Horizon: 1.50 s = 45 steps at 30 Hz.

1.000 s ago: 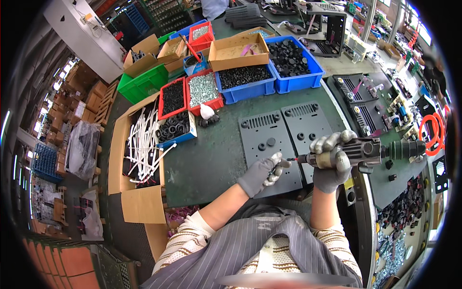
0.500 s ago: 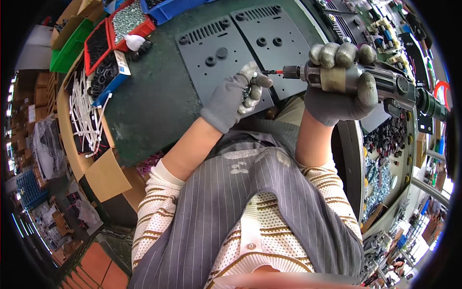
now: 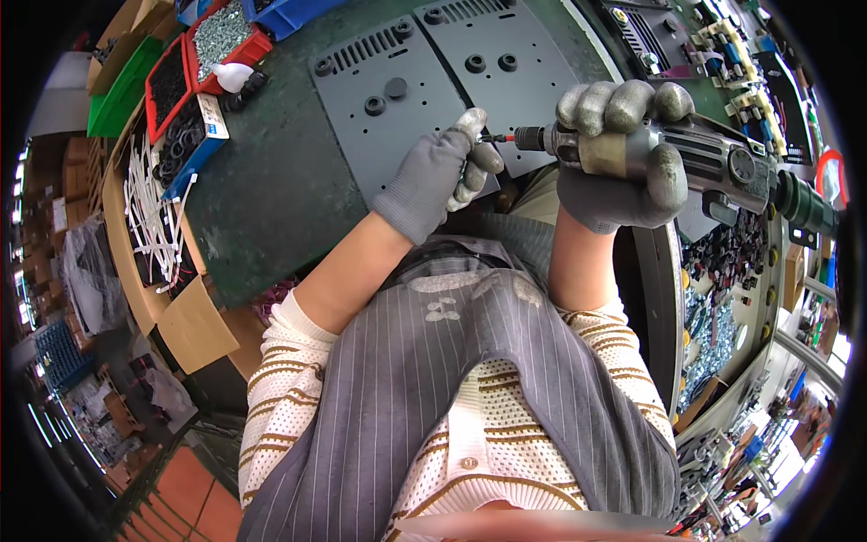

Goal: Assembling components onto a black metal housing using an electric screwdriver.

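Note:
My right hand [image 3: 623,172] is wrapped round a power screwdriver [image 3: 718,163], which lies level and points left. Its red-sleeved bit [image 3: 508,138] reaches the fingertips of my left hand [image 3: 429,172]. The left thumb and fingers are pinched at the bit's tip, around small screws mostly hidden by the glove. Both hands wear grey gloves with worn, silvery fingertips. Beneath and beyond them lie two flat grey metal plates, a left plate [image 3: 348,117] and a right plate [image 3: 537,104], side by side. Each has slots, small holes and round black feet [image 3: 375,106].
At the far left stand red bins, one with silvery screws [image 3: 221,34], and a blue-sided box [image 3: 212,144] of black rings. White cable ties [image 3: 149,208] fill a cardboard box nearer me. A green bin [image 3: 122,99] lies beyond. A rail and conveyor with parts [image 3: 709,316] run along the right.
The view has shifted slightly, so plates and hands sit further left. The bit's tip is now closer in against my left fingertips. Both hands keep their grip.

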Tool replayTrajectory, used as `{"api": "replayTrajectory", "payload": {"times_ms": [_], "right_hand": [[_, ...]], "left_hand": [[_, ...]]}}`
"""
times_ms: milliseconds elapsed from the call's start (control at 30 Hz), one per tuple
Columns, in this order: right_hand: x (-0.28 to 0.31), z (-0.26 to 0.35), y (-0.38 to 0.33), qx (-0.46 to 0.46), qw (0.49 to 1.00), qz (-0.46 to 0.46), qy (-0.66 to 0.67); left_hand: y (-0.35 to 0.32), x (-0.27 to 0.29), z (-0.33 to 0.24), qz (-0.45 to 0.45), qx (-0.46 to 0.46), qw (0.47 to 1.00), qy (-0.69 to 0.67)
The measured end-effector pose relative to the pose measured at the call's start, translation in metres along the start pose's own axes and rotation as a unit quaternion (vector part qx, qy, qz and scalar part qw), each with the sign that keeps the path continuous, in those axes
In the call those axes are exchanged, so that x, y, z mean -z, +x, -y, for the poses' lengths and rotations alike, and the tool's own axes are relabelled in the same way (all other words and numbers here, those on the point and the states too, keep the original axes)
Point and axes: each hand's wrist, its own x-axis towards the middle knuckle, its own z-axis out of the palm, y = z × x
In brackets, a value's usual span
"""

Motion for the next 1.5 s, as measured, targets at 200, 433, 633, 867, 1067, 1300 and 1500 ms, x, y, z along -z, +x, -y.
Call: {"api": "replayTrajectory", "payload": {"times_ms": [200,433,633,867,1067,1300,1500], "right_hand": [[0.015,0.007,-0.003,0.004,0.98,-0.195,0.029],[0.056,0.035,0.011,-0.006,0.944,-0.318,0.084],[0.07,0.061,0.007,-0.005,0.958,-0.288,-0.006],[0.089,0.094,0.018,0.017,0.951,-0.265,-0.16],[0.098,0.074,0.031,0.02,0.937,-0.19,-0.291],[0.09,0.053,0.033,-0.091,0.924,-0.208,-0.307],[0.099,0.046,0.037,-0.097,0.917,-0.148,-0.357]], "left_hand": [[0.005,-0.001,0.0,0.09,-0.012,0.995,0.039],[0.06,-0.006,-0.023,-0.041,-0.39,0.83,0.397],[0.113,-0.017,-0.052,-0.065,-0.3,0.649,0.696],[0.102,-0.079,-0.028,0.114,-0.28,0.749,0.59],[0.1,-0.092,-0.003,0.138,-0.323,0.738,0.577],[0.101,-0.092,-0.001,0.118,-0.322,0.731,0.591],[0.103,-0.091,0.001,0.122,-0.326,0.744,0.571]]}}
